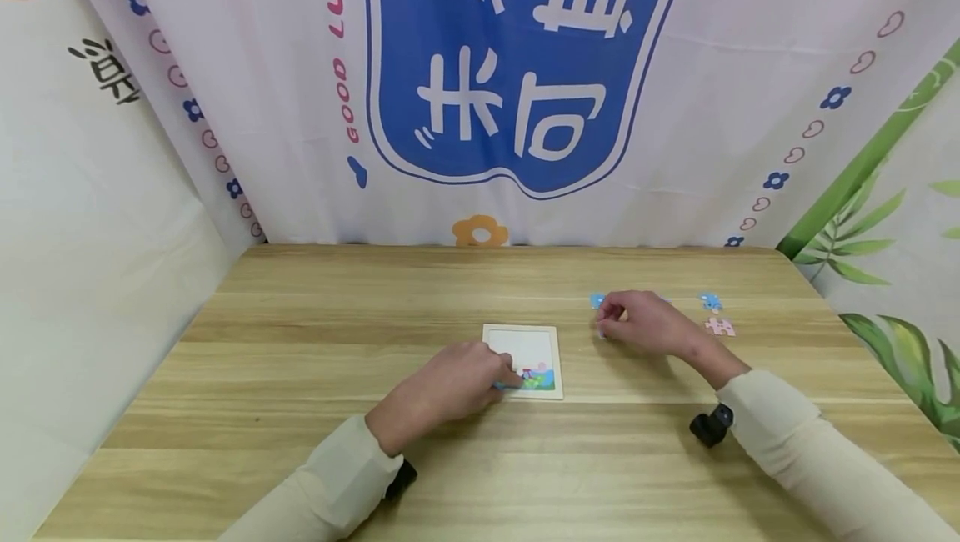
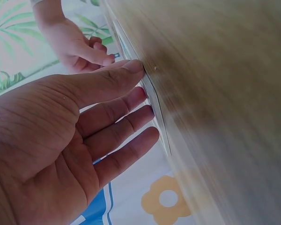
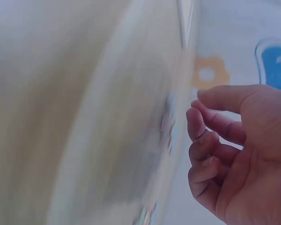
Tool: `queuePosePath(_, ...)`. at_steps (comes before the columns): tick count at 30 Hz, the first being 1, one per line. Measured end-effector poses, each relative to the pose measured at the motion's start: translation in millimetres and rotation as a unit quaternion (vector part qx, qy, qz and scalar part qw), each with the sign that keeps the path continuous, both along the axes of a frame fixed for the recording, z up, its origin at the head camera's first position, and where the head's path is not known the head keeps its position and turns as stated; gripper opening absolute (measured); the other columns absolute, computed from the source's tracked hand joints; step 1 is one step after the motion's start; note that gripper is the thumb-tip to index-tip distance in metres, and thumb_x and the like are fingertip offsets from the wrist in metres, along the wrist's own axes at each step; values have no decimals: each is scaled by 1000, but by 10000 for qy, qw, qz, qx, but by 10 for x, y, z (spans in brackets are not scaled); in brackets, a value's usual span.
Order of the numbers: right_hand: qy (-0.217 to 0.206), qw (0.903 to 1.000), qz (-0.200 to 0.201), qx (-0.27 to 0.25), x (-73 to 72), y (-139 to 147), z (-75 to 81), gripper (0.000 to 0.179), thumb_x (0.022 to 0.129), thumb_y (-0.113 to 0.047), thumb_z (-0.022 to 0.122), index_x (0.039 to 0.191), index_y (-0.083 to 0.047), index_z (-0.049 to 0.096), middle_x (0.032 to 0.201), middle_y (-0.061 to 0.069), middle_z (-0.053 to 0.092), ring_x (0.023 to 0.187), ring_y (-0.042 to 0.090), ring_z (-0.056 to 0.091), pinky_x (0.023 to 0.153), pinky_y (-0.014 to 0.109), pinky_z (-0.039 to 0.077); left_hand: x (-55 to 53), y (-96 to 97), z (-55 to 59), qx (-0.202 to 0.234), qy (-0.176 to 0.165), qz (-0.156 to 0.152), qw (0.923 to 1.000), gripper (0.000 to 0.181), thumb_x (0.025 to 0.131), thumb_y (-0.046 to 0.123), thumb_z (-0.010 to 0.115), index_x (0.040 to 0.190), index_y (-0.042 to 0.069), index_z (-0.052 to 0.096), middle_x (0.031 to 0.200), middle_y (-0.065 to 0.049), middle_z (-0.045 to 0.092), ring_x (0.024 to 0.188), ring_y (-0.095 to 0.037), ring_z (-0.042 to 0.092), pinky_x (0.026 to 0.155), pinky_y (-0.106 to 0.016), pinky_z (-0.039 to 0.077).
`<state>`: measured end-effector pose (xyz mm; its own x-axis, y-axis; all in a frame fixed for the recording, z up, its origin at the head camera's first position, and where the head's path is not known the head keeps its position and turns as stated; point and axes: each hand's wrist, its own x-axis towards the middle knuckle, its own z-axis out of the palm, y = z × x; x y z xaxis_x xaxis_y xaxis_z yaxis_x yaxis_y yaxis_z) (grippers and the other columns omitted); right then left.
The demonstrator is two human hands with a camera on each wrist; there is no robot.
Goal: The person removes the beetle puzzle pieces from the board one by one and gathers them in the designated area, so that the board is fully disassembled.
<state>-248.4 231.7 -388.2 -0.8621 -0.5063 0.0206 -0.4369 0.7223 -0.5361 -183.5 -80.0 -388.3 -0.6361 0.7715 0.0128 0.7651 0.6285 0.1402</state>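
A square puzzle tray (image 1: 523,328) with a pale rim lies mid-table, coloured puzzle pieces (image 1: 543,381) filling its lower part. My left hand (image 1: 461,379) rests at the tray's lower left, index finger extended onto the pieces. In the left wrist view the left hand (image 2: 84,126) has its thumb and fingers at the tray's edge. To the right, my right hand (image 1: 648,321) hovers low over the loose pieces. Its thumb and index finger pinch a small blue puzzle piece (image 2: 116,55), barely visible. The right wrist view shows the right hand's (image 3: 243,145) fingertips together, other fingers curled.
Loose blue (image 1: 710,301) and pink (image 1: 720,326) puzzle pieces lie right of the right hand, and another blue piece (image 1: 597,300) beyond its fingers. A printed curtain (image 1: 300,192) hangs along the table's (image 1: 337,292) far edge. A small black camera (image 1: 711,425) sits at the right wrist.
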Motion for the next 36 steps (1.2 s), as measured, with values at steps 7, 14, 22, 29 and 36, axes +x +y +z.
queuePosePath(7,262,9974,672,-1,305,-349,-12,4,97,-14,73,100,-12,73,91,-11,68,83,9,62,75,31,53,14,3,-1,-40,103,-58,9999,25,92,11,79,116,18,82,102,4,74,86,-11,70,70,-25,55)
queuePosePath(14,573,9949,758,337,525,-528,-77,14,93,-20,78,104,-15,73,98,-8,66,90,12,62,80,36,53,16,21,-17,-53,127,-82,9999,26,93,10,79,117,19,81,99,3,73,78,-8,66,65,-24,53)
queuePosePath(22,762,9933,760,431,591,-562,-124,23,91,-23,79,111,-13,75,100,-5,62,83,11,57,72,32,49,7,35,-6,-91,37,7,10000,27,92,7,78,118,17,81,97,1,73,77,-9,65,64,-23,52)
queuePosePath(29,590,9946,767,364,594,-563,-152,22,93,-23,78,113,-15,75,103,-5,63,86,11,56,75,33,49,4,37,7,-69,-55,22,10000,27,92,5,77,116,16,81,96,0,73,75,-9,64,64,-23,51)
queuePosePath(36,477,9958,721,301,597,-578,-159,21,94,-22,76,113,-13,73,104,-5,64,90,12,58,80,36,51,1,31,23,10,-67,-24,10000,25,93,4,76,114,17,82,96,0,73,72,-8,62,63,-24,51)
